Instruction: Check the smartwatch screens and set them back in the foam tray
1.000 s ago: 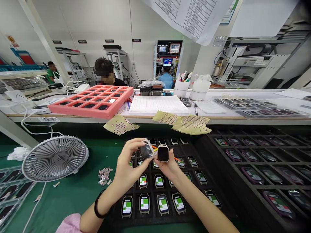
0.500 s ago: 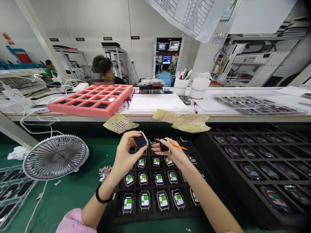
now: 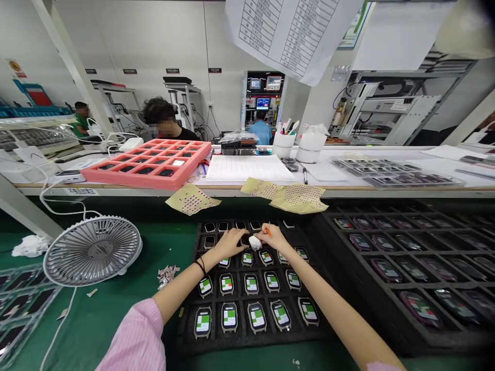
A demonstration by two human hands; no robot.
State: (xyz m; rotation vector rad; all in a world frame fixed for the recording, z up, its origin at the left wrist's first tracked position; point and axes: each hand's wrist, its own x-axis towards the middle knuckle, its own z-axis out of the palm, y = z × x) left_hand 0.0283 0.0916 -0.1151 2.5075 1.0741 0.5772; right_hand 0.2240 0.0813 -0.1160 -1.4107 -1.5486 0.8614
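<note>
A black foam tray (image 3: 242,293) of several smartwatches, most with lit green-and-white screens, lies in front of me. My left hand (image 3: 230,243) reaches into its upper middle, fingers closed around a dark-screened smartwatch (image 3: 245,240) low at a compartment. Just right of it, my right hand (image 3: 274,238) is closed on a thin orange stick (image 3: 268,232). At its fingertips sits a small white rounded thing (image 3: 254,242); its kind is unclear, and I cannot tell whether it is pinched or only touched. A lit smartwatch (image 3: 266,256) lies below the right hand.
A grey fan (image 3: 93,250) stands left, near small paper scraps (image 3: 167,275). Another black tray (image 3: 386,304) of watches is at right. Yellow sticker sheets (image 3: 193,200) hang from the shelf edge, below a pink foam tray (image 3: 147,162). A person (image 3: 164,118) sits beyond.
My left hand has lowered its dark-screened watch from above the tray into the upper middle. The right hand has come down beside it, keeping the orange stick; the white thing now shows at its fingertips.
</note>
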